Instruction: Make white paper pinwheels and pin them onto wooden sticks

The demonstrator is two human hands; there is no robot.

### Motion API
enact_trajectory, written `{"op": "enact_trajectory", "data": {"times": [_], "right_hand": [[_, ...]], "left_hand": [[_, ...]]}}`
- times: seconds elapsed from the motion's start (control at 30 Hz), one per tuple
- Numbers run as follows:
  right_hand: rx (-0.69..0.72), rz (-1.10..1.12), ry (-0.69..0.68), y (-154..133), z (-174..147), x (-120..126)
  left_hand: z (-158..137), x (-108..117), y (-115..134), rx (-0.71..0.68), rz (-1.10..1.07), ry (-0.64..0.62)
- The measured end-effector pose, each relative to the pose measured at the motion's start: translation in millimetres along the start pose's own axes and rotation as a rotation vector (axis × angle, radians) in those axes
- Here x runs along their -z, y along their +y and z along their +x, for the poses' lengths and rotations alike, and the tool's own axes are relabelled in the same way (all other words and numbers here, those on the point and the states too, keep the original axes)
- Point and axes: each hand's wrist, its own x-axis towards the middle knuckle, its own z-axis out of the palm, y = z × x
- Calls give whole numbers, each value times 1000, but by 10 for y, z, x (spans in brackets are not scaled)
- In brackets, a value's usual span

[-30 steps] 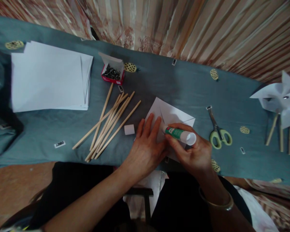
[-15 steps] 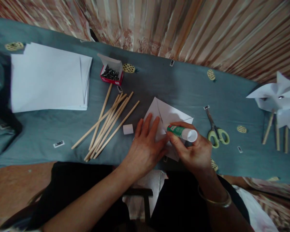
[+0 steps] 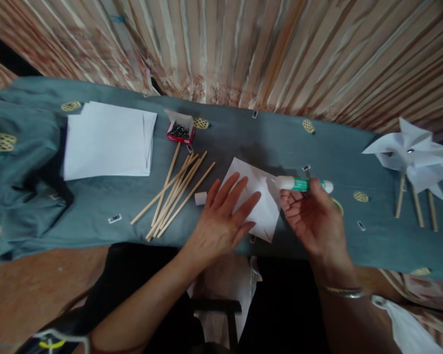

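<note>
My left hand point(image 3: 225, 216) rests with fingers spread over the left part of a white square of paper point(image 3: 268, 209). Slits show in the paper near its corners. Held in my right hand point(image 3: 317, 216) is a glue stick point(image 3: 300, 184), white with a green label, lying sideways over the paper's right corner. The glue stick's white cap point(image 3: 200, 198) lies on the cloth just left of my left fingertips. Mostly covered by my right hand is a pair of scissors; a bit of its green handle point(image 3: 338, 205) shows.
Several wooden sticks point(image 3: 177, 196) lie left of the paper. Behind them stands an open red box point(image 3: 180, 132) of small dark metal pieces. A stack of white paper point(image 3: 107, 140) is farther left. White paper pinwheels point(image 3: 409, 152) on sticks lie at the right, on the blue-green tablecloth point(image 3: 221, 132).
My right hand has lifted the glue stick off the paper, moved right and turned it sideways. My left fingers have spread, and the view has shifted.
</note>
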Motion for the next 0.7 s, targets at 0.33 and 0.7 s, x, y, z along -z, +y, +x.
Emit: {"op": "enact_trajectory", "data": {"times": [0.33,0.7], "right_hand": [[-286,277,-49,-23,-227,-248],[-329,331,-138,-85,-509,-454]], "left_hand": [[-282,310,-458,254,125,49],[-147,315,-117,825,-1188,399]]}}
